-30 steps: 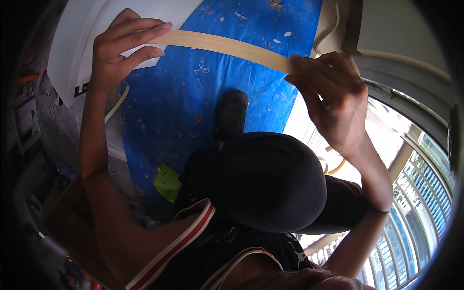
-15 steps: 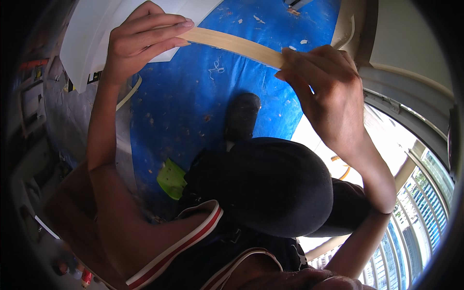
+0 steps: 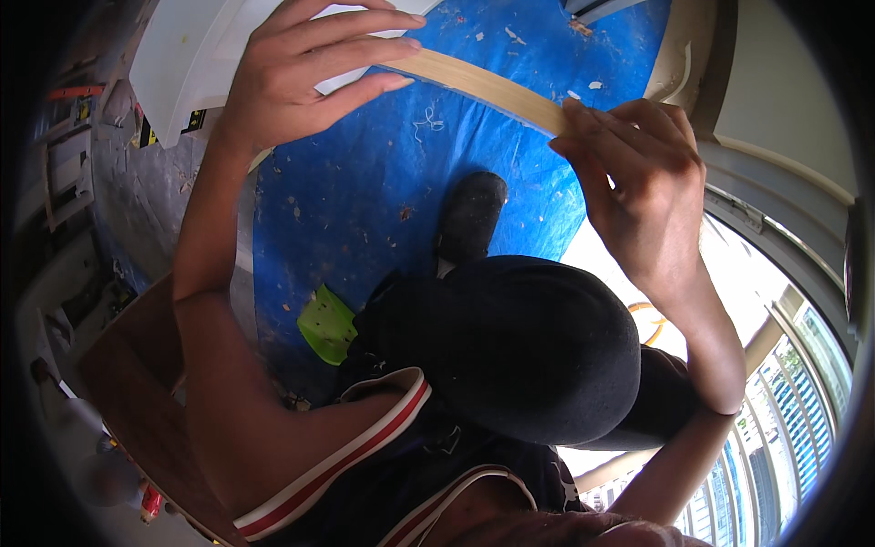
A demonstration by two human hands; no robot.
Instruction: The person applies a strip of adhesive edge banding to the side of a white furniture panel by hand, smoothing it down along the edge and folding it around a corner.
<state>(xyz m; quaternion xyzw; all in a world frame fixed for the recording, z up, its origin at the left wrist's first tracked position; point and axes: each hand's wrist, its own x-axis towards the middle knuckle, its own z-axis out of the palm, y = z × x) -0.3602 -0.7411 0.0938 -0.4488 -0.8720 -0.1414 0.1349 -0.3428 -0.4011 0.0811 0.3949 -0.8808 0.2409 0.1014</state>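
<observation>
A thin, light wood-coloured strip (image 3: 474,84) spans the gap between my two hands, slightly curved in this view. My right hand (image 3: 643,173) pinches its right end between thumb and fingers. At the strip's left end, my left hand (image 3: 296,77) has its fingers stretched and spread, with thumb below and index finger above the strip. Whether those fingertips touch it is hard to tell. Behind the left hand lies a white panel (image 3: 205,46), partly covered by the fingers.
A blue tarp (image 3: 337,182) with scattered scraps covers the floor. My dark shoe (image 3: 472,214) rests on it. A green dustpan-like piece (image 3: 326,326) lies by my leg. To the right are a door-frame track (image 3: 775,187) and a railing (image 3: 775,401). A brown board (image 3: 137,365) stands at left.
Both hands and the strip have shifted a little to the right in view. My left fingers have spread apart at the strip's left end. The right hand keeps its pinch.
</observation>
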